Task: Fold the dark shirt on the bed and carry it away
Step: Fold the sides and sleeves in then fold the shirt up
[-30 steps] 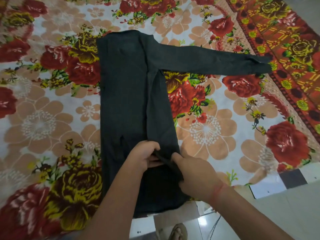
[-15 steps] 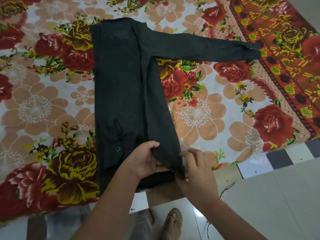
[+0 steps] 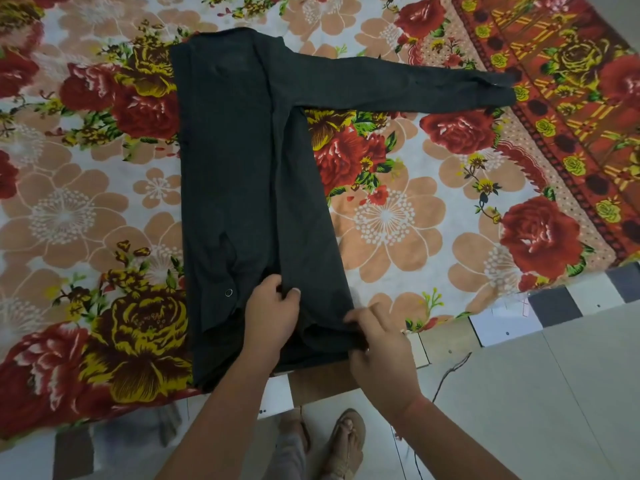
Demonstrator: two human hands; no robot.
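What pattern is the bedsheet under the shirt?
Floral: red, peach and yellow flowers on white bedsheet, head view.

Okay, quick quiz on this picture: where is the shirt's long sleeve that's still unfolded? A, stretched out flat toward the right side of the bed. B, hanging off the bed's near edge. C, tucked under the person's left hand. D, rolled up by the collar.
A: the sleeve lies flat, reaching from the dark shirt toward the bedspread's red border, far from both hands at the hem.

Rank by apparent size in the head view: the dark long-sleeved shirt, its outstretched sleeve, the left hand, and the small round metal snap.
1. Dark long-sleeved shirt
2. Outstretched sleeve
3. Left hand, nearer the camera, so it looks enlarged
4. Small round metal snap
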